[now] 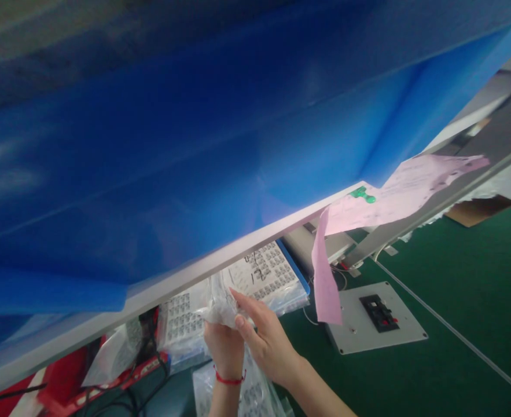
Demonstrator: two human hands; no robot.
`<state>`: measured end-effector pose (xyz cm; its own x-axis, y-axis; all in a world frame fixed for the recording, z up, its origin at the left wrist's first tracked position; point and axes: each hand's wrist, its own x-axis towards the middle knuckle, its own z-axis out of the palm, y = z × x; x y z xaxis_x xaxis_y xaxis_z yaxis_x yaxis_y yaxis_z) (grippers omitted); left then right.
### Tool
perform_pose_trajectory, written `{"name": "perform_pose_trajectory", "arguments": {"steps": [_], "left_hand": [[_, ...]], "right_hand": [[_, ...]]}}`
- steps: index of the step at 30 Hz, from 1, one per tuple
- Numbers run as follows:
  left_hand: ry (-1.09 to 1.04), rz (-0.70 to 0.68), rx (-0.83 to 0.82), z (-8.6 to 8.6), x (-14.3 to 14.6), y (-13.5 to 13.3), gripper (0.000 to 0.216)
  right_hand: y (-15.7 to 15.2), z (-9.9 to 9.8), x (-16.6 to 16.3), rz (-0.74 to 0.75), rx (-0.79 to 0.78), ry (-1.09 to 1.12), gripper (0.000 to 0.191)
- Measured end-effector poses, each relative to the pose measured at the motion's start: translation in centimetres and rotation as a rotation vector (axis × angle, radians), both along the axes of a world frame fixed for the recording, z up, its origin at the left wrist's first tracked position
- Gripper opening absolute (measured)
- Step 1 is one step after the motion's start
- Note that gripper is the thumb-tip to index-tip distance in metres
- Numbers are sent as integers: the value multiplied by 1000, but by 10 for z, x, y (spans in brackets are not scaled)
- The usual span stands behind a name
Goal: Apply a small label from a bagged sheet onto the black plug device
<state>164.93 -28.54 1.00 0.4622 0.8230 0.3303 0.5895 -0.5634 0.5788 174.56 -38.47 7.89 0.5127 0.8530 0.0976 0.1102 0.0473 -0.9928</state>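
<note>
Both my hands meet low in the view, under a slanted shelf edge point(220, 263). My left hand point(224, 347), with a red thread band at the wrist, is closed round the gathered neck of a clear plastic bag point(218, 304). My right hand point(261, 336) pinches the same bag from the right, thumb and fingers pressed on the crumpled plastic. The bag hangs down between my forearms point(255, 397) and holds sheets printed with small squares.
A blue shelf wall point(194, 145) fills the upper view. Pink paper sheets point(368, 211) hang from a green clip point(363, 194). Clear bags of printed sheets point(264, 275) lie behind my hands. A grey plate with a black socket point(377, 315) sits on the green mat point(463, 289). Red items point(64, 376) at left.
</note>
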Motion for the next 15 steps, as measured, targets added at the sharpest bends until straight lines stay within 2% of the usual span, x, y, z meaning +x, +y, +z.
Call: {"name": "perform_pose_trajectory", "arguments": {"steps": [2,3,6,8,11,15], "left_hand": [[33,54,81,1,2,0,28],[40,81,126,3,3,-1,29],[62,119,214,7,5,-2,29],[66,117,205,7,6,-3,29],[54,115,174,4,6,-3,29],[50,128,140,2,7,-4,32]], "right_hand": [[-6,-8,9,0,-19,2,56],[-10,-15,16,-59,-32,-4,50],[-21,-47,42,-436,-110,-89,38],[-28,-74,60,-603,-198,-210,39],[-33,-102,79,-616,-339,-345,40],[-31,-115,84,-597,-368,-259,33]]}}
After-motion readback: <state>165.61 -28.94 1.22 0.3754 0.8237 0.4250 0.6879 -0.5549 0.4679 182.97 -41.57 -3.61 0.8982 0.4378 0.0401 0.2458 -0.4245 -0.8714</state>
